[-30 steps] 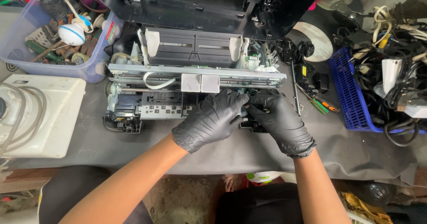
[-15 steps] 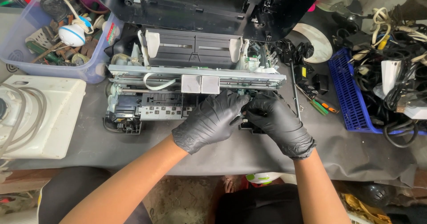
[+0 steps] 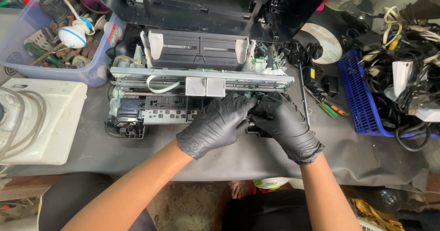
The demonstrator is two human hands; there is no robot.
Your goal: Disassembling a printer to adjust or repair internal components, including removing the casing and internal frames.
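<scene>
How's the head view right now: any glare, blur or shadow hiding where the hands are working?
Head view: sharp and evenly lit, no motion blur; slight sheen on the black gloves. The left hand and right hand themselves hide the spot on the printer; the recess beneath is dark.

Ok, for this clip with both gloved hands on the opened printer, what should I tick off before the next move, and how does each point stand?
1. Both hands gloved: ok. The left hand and right hand wear black gloves.
2. Both hands on the printer mechanism: ok, fingertips meet at its front right, below the metal rail.
3. What the fingers grip: cannot tell, the gloves hide it.
4. Screwdriver within reach: ok, it lies on the table right of the printer.
5. Black printer cover out of the way: ok, it sits behind the mechanism.
6. Blue basket of cables apart from the work: ok.
</scene>
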